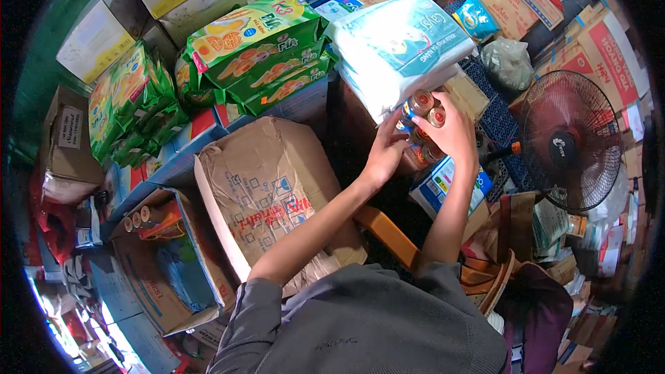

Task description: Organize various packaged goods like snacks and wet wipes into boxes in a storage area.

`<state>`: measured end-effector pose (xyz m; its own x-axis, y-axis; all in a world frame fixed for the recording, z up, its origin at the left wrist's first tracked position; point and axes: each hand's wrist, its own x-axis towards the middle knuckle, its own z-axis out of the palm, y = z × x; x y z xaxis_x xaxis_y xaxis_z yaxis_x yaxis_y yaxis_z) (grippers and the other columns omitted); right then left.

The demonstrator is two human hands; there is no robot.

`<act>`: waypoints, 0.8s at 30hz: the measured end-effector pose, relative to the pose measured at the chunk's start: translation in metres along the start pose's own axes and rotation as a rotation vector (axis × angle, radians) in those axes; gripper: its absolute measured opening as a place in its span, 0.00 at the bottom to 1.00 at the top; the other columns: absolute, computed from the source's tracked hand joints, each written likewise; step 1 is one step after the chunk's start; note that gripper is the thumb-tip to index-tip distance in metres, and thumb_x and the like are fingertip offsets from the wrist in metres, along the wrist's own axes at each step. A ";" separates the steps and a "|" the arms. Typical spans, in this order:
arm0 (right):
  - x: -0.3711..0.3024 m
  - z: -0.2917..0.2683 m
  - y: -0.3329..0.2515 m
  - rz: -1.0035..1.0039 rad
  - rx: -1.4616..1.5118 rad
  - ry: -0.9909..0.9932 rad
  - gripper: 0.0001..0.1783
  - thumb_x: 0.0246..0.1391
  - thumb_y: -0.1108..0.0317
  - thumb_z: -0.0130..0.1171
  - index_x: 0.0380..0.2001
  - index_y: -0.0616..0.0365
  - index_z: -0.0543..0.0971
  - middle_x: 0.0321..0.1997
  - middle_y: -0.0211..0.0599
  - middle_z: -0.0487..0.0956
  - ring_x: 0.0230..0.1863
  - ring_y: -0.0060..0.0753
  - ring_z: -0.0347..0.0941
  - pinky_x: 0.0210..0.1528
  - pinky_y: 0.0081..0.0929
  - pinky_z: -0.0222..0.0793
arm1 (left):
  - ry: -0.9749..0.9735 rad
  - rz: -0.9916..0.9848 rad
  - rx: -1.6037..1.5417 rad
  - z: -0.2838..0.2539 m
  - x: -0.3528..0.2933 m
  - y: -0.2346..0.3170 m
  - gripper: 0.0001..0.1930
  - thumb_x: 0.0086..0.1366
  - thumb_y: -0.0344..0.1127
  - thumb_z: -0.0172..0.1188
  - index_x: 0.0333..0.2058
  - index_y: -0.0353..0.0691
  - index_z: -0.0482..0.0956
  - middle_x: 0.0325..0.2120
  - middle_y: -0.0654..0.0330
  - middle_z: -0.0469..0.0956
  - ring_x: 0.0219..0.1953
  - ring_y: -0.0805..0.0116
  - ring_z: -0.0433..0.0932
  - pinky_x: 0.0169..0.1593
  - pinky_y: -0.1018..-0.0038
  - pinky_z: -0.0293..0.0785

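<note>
Several small glass jars (422, 102) with gold-and-red lids are clustered beside a white-and-teal soft pack. My right hand (451, 131) reaches over them from the right, its fingers and thumb closed round an upper jar. From the left, my left hand (385, 154) comes up to the same cluster with fingers apart, the fingertips at the jars' side. Lower jars are partly hidden beneath my hands. The white-and-teal soft pack (398, 48) lies just beyond, and a blue-and-white packet (443, 183) sits below my right wrist.
A large brown carton (273, 194) stands under my left forearm. Green snack packs (256, 52) are stacked farther left. An open box (166, 263) holds jars and a blue bag. At the right stands a black fan (569, 140). An orange-brown chair (391, 235) is close by.
</note>
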<state>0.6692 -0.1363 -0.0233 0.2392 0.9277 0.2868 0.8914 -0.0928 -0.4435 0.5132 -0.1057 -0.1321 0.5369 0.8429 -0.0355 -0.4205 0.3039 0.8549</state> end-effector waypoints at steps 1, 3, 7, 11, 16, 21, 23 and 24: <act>0.000 -0.001 -0.001 0.022 0.006 -0.006 0.31 0.51 0.56 0.77 0.54 0.57 0.78 0.48 0.50 0.84 0.50 0.56 0.83 0.51 0.44 0.78 | -0.020 0.023 0.039 0.000 0.001 0.000 0.38 0.66 0.21 0.55 0.75 0.39 0.59 0.69 0.54 0.65 0.59 0.62 0.76 0.64 0.68 0.71; -0.001 -0.002 -0.002 0.005 0.005 -0.014 0.31 0.51 0.56 0.77 0.55 0.58 0.78 0.48 0.50 0.84 0.50 0.56 0.82 0.51 0.45 0.78 | -0.041 0.047 0.075 0.000 0.004 -0.001 0.39 0.65 0.22 0.56 0.75 0.39 0.59 0.74 0.54 0.58 0.59 0.60 0.74 0.64 0.67 0.72; -0.001 0.000 -0.002 0.036 -0.062 -0.014 0.32 0.51 0.52 0.76 0.53 0.58 0.78 0.48 0.51 0.84 0.49 0.58 0.82 0.50 0.46 0.77 | -0.055 0.024 0.084 -0.001 0.007 -0.003 0.40 0.63 0.22 0.55 0.75 0.38 0.57 0.75 0.55 0.56 0.59 0.59 0.75 0.64 0.67 0.72; 0.000 0.002 -0.002 0.065 -0.091 -0.006 0.32 0.51 0.50 0.76 0.52 0.58 0.78 0.47 0.51 0.84 0.48 0.59 0.82 0.49 0.48 0.77 | -0.047 0.040 0.101 0.000 0.005 -0.005 0.39 0.64 0.22 0.55 0.74 0.37 0.58 0.73 0.55 0.58 0.59 0.58 0.76 0.63 0.67 0.72; 0.000 0.000 -0.006 0.088 -0.147 -0.007 0.32 0.52 0.49 0.75 0.53 0.59 0.78 0.45 0.51 0.84 0.46 0.58 0.82 0.47 0.48 0.76 | -0.043 0.104 0.184 0.002 0.002 -0.004 0.39 0.64 0.23 0.55 0.74 0.38 0.59 0.72 0.53 0.60 0.58 0.59 0.77 0.62 0.66 0.74; -0.001 -0.002 -0.004 0.066 0.058 -0.100 0.38 0.52 0.56 0.76 0.62 0.61 0.74 0.56 0.53 0.80 0.59 0.53 0.78 0.60 0.42 0.73 | -0.038 0.126 0.209 0.003 0.000 -0.002 0.39 0.63 0.23 0.56 0.74 0.39 0.59 0.71 0.52 0.61 0.57 0.58 0.77 0.62 0.66 0.75; 0.000 -0.001 -0.001 -0.034 0.121 -0.055 0.41 0.52 0.59 0.76 0.65 0.62 0.72 0.61 0.54 0.78 0.64 0.51 0.75 0.65 0.40 0.71 | -0.056 0.113 0.221 0.002 -0.001 -0.002 0.40 0.62 0.23 0.57 0.74 0.38 0.59 0.72 0.52 0.60 0.57 0.58 0.77 0.62 0.66 0.75; 0.000 0.000 0.000 -0.028 0.169 -0.093 0.44 0.51 0.61 0.76 0.68 0.62 0.69 0.66 0.54 0.75 0.67 0.51 0.72 0.69 0.39 0.67 | -0.044 0.115 0.220 0.002 -0.001 -0.003 0.40 0.62 0.23 0.57 0.74 0.38 0.59 0.72 0.52 0.60 0.57 0.58 0.77 0.62 0.66 0.75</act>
<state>0.6697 -0.1362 -0.0232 0.1721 0.9591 0.2246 0.8177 -0.0120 -0.5755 0.5155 -0.1082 -0.1335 0.5280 0.8448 0.0869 -0.3137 0.0989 0.9444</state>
